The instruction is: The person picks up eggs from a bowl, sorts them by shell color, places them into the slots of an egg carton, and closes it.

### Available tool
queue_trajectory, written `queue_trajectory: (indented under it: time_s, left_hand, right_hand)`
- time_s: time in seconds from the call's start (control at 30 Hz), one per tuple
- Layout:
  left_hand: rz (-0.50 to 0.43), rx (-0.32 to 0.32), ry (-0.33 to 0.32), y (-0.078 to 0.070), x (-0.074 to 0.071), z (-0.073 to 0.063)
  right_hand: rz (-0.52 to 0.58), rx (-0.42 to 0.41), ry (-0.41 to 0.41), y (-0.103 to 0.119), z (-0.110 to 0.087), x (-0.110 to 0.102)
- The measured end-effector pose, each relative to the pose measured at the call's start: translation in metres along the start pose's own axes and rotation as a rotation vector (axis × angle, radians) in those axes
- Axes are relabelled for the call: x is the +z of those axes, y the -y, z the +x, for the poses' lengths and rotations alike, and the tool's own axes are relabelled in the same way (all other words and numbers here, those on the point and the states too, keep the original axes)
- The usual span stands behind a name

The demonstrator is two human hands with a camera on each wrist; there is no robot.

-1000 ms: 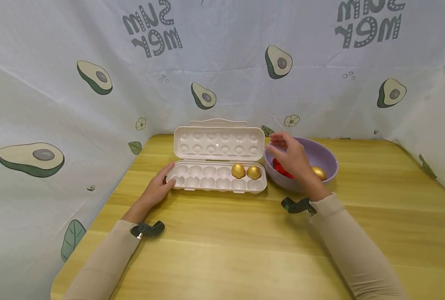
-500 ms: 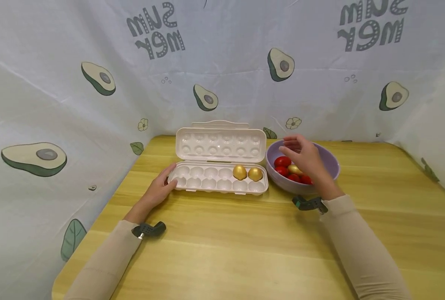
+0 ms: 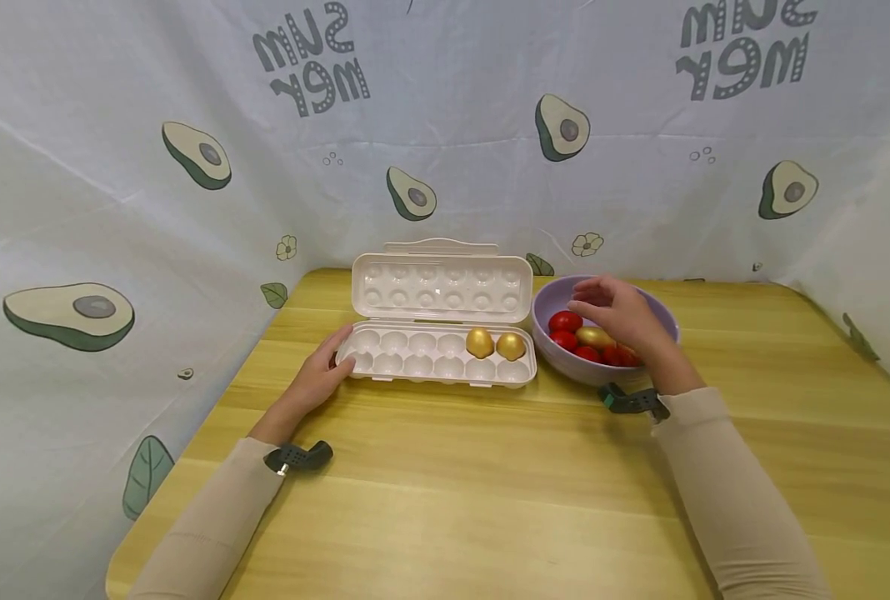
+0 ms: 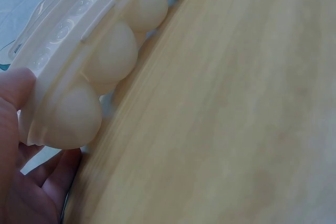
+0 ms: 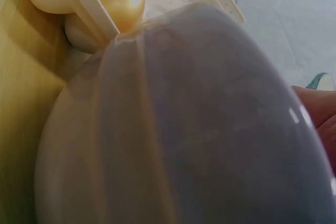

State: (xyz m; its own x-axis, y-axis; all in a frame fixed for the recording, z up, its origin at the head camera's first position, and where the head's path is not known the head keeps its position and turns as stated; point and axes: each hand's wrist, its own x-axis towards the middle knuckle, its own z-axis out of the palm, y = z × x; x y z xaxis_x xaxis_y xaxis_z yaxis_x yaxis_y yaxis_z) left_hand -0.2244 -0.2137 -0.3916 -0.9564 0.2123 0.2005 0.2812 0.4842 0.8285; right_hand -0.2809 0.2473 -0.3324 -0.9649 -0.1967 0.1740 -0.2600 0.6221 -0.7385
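A pale plastic egg box [image 3: 437, 380] stands on the table, its lid [image 3: 445, 314] raised at the back. Two golden eggs [image 3: 479, 342] sit side by side in its back row, at the right end. My left hand [image 3: 317, 377] grips the box's left end; the thumb [image 4: 18, 85] lies on the rim, other fingers reach around and under that end. Right of the box is a purple bowl [image 3: 576, 369] of red eggs [image 3: 566, 322] with a golden egg [image 3: 593, 337] among them. Over the bowl hovers my right hand [image 3: 625, 321], fingers loosely bent, with nothing visible in them.
A white curtain [image 3: 475, 183] printed with avocados hangs close behind the wooden table [image 3: 452, 500]. The bowl's outer wall [image 5: 173, 119] fills much of the right wrist view, near the egg box's right end.
My right hand has moved right, from the bowl's left rim to over its right part, uncovering more eggs. The left hand stays on the box. The head view has shifted slightly.
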Motion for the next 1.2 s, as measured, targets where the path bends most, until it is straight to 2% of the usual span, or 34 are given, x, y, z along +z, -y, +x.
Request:
queue_trajectory:
  time_s: [0.17, 0.4, 0.5, 0.73, 0.9, 1.0, 1.2]
  left_hand:
    - [0.026, -0.011, 0.017, -0.021, -0.002, -0.007]
    - [0.032, -0.006, 0.014, -0.023, -0.003, -0.007]
    - [0.031, 0.002, 0.012, -0.018, -0.002, -0.005]
    - [0.028, -0.003, -0.001, 0.018, 0.002, 0.005]
    - [0.033, -0.008, -0.004, 0.022, 0.001, 0.006]
    - [0.038, -0.006, -0.003, 0.017, 0.001, 0.005]
    - [0.040, -0.003, 0.008, -0.012, -0.001, -0.004]
  right_hand:
    - [-0.021, 0.031, 0.045, -0.002, -0.001, -0.001]
    - [-0.044, 0.038, 0.063, -0.006, 0.000, -0.001]
    - [-0.059, 0.050, 0.084, -0.007, -0.001, -0.004]
    - [-0.089, 0.068, 0.144, -0.009, -0.004, -0.009]
    - [-0.117, 0.076, 0.166, -0.013, -0.005, -0.012]
    - [-0.141, 0.083, 0.177, -0.015, -0.006, -0.014]
    - [-0.182, 0.106, 0.212, -0.017, -0.007, -0.015]
